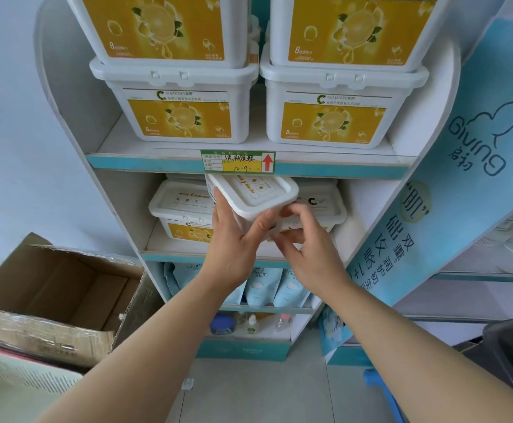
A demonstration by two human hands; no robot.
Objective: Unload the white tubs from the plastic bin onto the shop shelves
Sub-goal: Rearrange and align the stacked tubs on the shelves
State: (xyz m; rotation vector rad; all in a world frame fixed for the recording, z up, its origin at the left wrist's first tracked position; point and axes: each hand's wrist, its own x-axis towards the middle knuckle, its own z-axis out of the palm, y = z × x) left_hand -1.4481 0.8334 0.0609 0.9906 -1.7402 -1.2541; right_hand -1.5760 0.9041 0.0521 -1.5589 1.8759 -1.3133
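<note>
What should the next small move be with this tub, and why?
Probably level the held tub and slide it in onto the lids of the left shelved tub and right shelved tub. The left hand and right hand grip it tilted, at the front of the middle shelf, where those two already stand side by side.

Head camera: single wide-angle view, worn on the person's head. Faces forward and slightly down, near the shelf unit [127, 164]. Price label [237, 161] just above frame centre; top tier above it cropped, floor [249, 392] below it.
</note>
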